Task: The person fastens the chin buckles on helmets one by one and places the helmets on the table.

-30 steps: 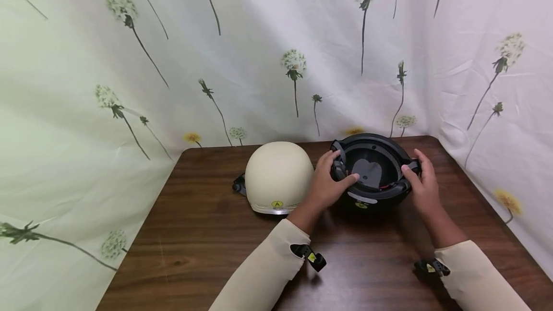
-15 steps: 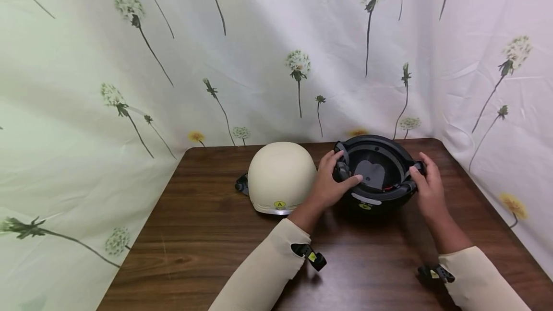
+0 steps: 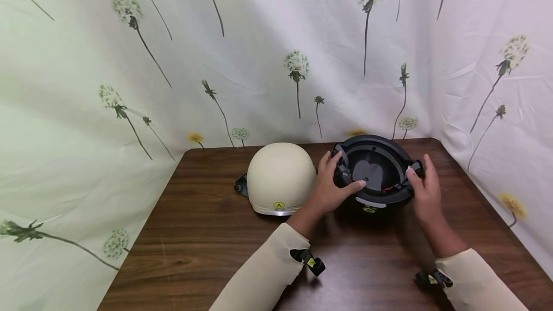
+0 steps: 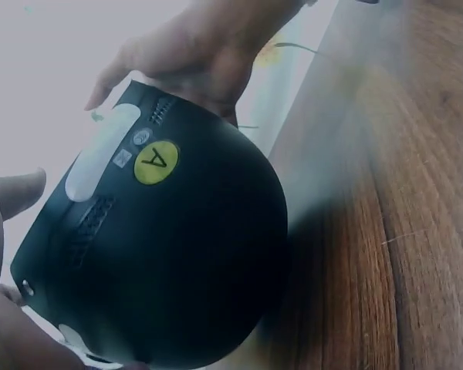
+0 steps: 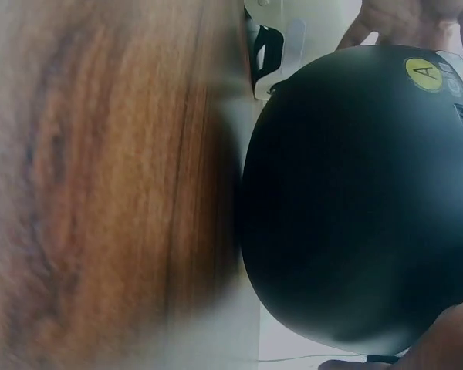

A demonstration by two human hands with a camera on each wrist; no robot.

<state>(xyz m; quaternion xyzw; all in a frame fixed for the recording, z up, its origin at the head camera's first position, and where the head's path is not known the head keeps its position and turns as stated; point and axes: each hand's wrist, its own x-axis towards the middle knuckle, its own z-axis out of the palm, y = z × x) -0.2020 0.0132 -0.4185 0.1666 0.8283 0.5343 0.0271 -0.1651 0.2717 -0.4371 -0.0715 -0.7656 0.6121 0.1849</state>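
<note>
A black helmet (image 3: 375, 167) lies upside down on the table, its dark lining with a grey heart-shaped pad facing up. My left hand (image 3: 326, 191) grips its left rim, with the thumb over the near edge. On the opposite side, my right hand (image 3: 427, 196) holds the rim, its thumb beside the strap. The left wrist view shows the helmet's dark shell (image 4: 193, 231) with a yellow "A" sticker (image 4: 157, 162) and a white label. Its rounded crown (image 5: 347, 208) fills much of the right wrist view. Left of it stands a cream helmet (image 3: 282, 176), right side up.
The dark wooden table (image 3: 207, 244) carries both helmets. A black buckle or strap piece (image 3: 241, 185) sticks out at the cream helmet's left. White cloth with dandelion prints (image 3: 259, 61) hangs behind the table and along both sides.
The black helmet has turned slightly between my hands, its front label and sticker shifting right. My left thumb has moved a little right along the rim. The cream helmet stays in place.
</note>
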